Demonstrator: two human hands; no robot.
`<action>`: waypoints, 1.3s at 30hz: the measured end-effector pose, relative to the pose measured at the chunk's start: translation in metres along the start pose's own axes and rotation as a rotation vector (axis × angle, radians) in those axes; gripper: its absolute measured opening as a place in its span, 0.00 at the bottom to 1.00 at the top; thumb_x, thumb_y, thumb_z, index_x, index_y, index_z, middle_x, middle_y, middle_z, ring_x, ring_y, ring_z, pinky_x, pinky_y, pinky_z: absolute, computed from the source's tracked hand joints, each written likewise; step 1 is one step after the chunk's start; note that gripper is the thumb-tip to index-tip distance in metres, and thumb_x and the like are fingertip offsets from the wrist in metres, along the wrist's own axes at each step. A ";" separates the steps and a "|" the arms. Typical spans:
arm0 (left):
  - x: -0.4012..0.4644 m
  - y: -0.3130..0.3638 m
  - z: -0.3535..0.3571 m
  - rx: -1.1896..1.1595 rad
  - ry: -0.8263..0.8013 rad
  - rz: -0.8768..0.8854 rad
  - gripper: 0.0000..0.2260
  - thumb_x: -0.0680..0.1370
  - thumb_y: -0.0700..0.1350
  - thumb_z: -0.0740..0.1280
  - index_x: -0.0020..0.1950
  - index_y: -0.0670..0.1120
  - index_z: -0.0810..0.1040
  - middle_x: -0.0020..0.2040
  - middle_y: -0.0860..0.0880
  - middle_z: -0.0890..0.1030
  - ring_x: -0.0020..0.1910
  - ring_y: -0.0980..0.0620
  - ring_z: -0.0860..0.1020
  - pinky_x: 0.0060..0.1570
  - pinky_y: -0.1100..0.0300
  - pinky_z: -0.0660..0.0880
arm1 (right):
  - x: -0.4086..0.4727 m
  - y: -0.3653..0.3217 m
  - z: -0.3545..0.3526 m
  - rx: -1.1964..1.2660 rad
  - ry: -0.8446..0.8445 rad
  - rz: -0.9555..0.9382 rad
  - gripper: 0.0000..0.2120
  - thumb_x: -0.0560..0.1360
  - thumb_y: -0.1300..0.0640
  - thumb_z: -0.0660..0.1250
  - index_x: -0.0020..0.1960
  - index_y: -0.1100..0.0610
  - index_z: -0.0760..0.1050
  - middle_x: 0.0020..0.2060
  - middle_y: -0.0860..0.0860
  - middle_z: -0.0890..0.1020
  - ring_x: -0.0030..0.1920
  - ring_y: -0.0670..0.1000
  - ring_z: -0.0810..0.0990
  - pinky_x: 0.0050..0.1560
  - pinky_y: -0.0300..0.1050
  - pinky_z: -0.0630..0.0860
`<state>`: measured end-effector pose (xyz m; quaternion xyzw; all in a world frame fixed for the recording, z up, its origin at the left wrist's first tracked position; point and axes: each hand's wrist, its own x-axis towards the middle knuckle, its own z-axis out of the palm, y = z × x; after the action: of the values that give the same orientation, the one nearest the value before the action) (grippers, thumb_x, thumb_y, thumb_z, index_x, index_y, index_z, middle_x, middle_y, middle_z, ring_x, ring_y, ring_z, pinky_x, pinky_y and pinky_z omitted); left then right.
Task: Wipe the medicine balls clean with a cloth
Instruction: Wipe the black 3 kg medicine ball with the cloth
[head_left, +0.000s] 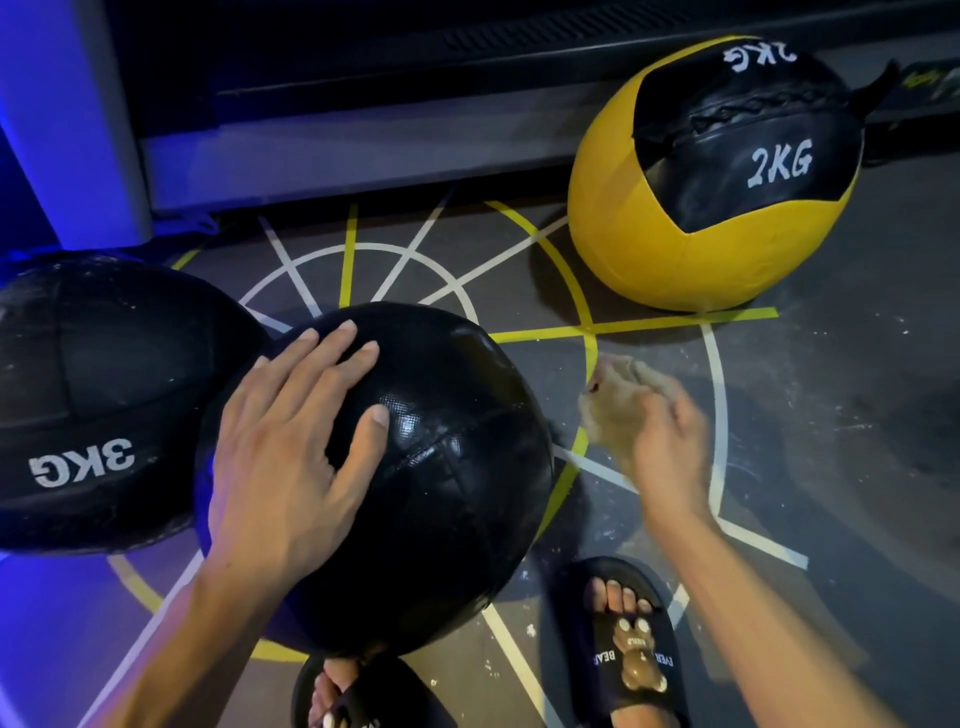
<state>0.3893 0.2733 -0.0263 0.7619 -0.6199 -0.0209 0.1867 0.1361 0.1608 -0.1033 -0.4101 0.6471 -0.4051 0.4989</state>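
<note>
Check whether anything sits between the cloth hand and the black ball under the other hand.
Nothing visible does. The right hand holds the cloth just right of the ball, with only bare floor in the gap. The left hand rests on the ball's top-left.

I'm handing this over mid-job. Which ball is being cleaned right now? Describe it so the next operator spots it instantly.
Start at the yellow-and-black 2KG ball by the far wall, then come toward the person's feet. The plain black ball sits there under the flat left hand. Unlike the 3KG ball touching its left side, it shows no weight marking.
</note>
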 end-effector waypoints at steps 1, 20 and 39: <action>0.001 0.000 0.001 -0.001 0.000 0.000 0.24 0.83 0.59 0.56 0.76 0.52 0.72 0.79 0.56 0.68 0.81 0.55 0.59 0.80 0.46 0.55 | -0.003 0.009 0.010 -0.021 -0.086 0.008 0.15 0.84 0.55 0.59 0.67 0.45 0.77 0.60 0.39 0.81 0.61 0.38 0.76 0.69 0.50 0.72; 0.012 -0.002 0.006 -0.039 0.033 -0.005 0.22 0.83 0.58 0.57 0.74 0.53 0.74 0.77 0.56 0.70 0.79 0.54 0.63 0.79 0.46 0.56 | -0.064 0.006 0.054 -0.112 -0.418 -0.348 0.23 0.84 0.48 0.51 0.79 0.43 0.57 0.79 0.40 0.59 0.79 0.38 0.54 0.81 0.52 0.51; 0.017 -0.009 0.004 -0.067 -0.002 -0.016 0.21 0.84 0.58 0.56 0.75 0.55 0.73 0.78 0.58 0.69 0.80 0.56 0.61 0.78 0.45 0.57 | -0.042 0.045 0.034 0.122 -0.203 0.332 0.16 0.85 0.52 0.58 0.70 0.46 0.75 0.70 0.45 0.74 0.70 0.49 0.72 0.73 0.49 0.66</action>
<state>0.4008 0.2573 -0.0295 0.7603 -0.6127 -0.0439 0.2114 0.1707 0.2110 -0.1383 -0.3053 0.6267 -0.3122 0.6454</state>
